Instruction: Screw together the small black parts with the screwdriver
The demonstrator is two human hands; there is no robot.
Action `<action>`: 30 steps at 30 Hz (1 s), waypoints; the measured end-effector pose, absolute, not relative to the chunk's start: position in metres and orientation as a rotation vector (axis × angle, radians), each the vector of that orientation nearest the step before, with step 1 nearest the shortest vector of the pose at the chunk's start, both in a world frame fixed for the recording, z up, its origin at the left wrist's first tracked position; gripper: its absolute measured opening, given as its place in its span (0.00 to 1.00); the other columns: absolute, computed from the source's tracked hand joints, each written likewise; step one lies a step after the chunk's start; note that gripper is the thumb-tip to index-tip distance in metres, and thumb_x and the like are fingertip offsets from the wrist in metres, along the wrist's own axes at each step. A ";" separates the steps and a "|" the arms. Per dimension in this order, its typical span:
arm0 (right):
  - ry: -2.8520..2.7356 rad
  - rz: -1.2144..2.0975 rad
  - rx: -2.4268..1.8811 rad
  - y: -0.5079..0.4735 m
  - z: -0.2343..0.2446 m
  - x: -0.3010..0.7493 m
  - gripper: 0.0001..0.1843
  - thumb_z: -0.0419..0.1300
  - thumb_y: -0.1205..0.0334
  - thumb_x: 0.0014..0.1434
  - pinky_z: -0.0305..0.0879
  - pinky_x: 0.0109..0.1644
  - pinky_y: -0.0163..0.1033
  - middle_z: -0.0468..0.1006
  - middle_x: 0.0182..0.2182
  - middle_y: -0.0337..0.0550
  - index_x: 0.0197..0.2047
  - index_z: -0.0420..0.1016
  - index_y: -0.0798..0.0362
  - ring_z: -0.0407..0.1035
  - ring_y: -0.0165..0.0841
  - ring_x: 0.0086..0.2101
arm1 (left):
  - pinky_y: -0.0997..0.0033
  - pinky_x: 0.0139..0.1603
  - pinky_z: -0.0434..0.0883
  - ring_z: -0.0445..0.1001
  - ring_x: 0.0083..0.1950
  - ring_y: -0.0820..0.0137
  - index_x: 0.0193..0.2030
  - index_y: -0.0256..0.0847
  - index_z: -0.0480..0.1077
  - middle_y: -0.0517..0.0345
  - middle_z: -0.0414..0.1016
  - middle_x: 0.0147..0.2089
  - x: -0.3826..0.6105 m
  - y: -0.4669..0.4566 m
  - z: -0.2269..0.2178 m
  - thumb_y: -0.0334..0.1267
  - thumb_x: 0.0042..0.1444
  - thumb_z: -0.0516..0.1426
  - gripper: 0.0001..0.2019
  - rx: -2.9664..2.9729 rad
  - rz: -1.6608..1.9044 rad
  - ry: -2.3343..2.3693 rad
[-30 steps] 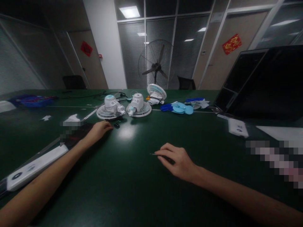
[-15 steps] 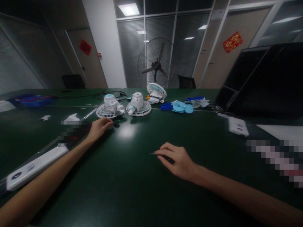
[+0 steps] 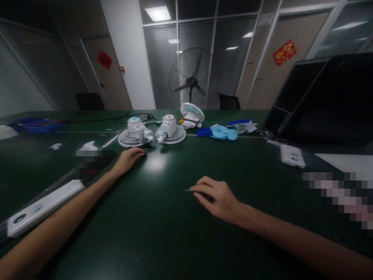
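Head view: a green desk [image 3: 163, 241] spreads from the foreground back to its far edge.
Left hand [image 3: 128, 160]: low over the desk, left of centre, fingers bent together at a small dark piece [image 3: 145, 154]; the fingertips mostly hide it, so I cannot tell whether they grip it.
Right hand [image 3: 217, 196]: pinching a slim metal-tipped tool [image 3: 188, 190] between thumb and fingers, above the middle of the desk, its tip pointing left.
White fans: left fan [image 3: 135, 134] and middle fan [image 3: 170, 130] lie grille down beyond the left hand, motor housings up, side by side; rear fan [image 3: 192, 114] is tilted, nearer the far edge.
Fan blade: light blue blade [image 3: 224, 133], right of the middle fan, beside dark blue gloves [image 3: 204, 132].
Toward the left edge: a long white device [image 3: 45, 208] beside the left forearm, and a blue tray [image 3: 45, 126] farther back.
Toward the right edge: a white box [image 3: 292, 156] with a dark round mark, in front of a large black case [image 3: 335, 101].
Past the far edge: a large pedestal fan [image 3: 191, 81] before glass panels with blinds.
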State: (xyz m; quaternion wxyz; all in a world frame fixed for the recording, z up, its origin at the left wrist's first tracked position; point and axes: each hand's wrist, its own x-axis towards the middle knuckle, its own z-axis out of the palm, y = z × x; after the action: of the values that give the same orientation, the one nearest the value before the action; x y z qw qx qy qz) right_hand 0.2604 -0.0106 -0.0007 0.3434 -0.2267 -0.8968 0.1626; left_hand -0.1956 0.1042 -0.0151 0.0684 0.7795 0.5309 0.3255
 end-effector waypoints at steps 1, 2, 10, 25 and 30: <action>-2.330 0.430 -0.586 -0.011 0.000 0.260 0.13 0.60 0.66 0.73 0.76 0.39 0.36 0.79 0.47 0.47 0.58 0.80 0.53 0.75 0.32 0.38 | 0.57 0.56 0.76 0.82 0.52 0.54 0.51 0.43 0.81 0.48 0.84 0.52 -0.196 0.104 -0.015 0.61 0.67 0.56 0.24 2.362 0.981 1.600; -2.330 0.438 -0.585 -0.011 0.000 0.260 0.13 0.60 0.66 0.73 0.76 0.38 0.36 0.79 0.47 0.47 0.58 0.80 0.53 0.75 0.32 0.38 | 0.57 0.55 0.75 0.81 0.52 0.54 0.51 0.43 0.81 0.48 0.84 0.52 -0.196 0.104 -0.015 0.60 0.67 0.56 0.24 2.373 0.986 1.602; -2.341 0.430 -0.576 -0.011 0.000 0.260 0.13 0.59 0.65 0.74 0.77 0.39 0.36 0.79 0.48 0.48 0.58 0.79 0.54 0.76 0.32 0.39 | 0.58 0.55 0.75 0.81 0.52 0.54 0.50 0.43 0.82 0.48 0.84 0.52 -0.199 0.105 -0.015 0.61 0.65 0.58 0.24 2.276 0.967 1.674; -2.349 0.436 -0.612 -0.010 -0.002 0.260 0.14 0.60 0.66 0.73 0.76 0.40 0.37 0.78 0.48 0.47 0.58 0.79 0.52 0.75 0.32 0.39 | 0.61 0.49 0.75 0.80 0.46 0.56 0.49 0.42 0.83 0.48 0.84 0.50 -0.195 0.104 -0.013 0.58 0.60 0.63 0.23 2.170 0.890 1.739; -2.366 0.421 -0.621 -0.010 -0.001 0.259 0.13 0.60 0.65 0.73 0.75 0.40 0.36 0.79 0.48 0.48 0.58 0.79 0.53 0.76 0.33 0.39 | 0.64 0.45 0.73 0.77 0.43 0.61 0.50 0.43 0.83 0.51 0.81 0.47 -0.144 0.079 -0.004 0.52 0.65 0.62 0.17 2.304 0.773 1.476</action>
State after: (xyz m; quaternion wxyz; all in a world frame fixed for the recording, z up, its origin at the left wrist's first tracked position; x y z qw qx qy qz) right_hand 0.2591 -0.0098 -0.0007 0.3237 -0.2368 -0.9019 0.1604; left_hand -0.1436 0.0785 -0.0042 0.1487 0.8013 0.5133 0.2688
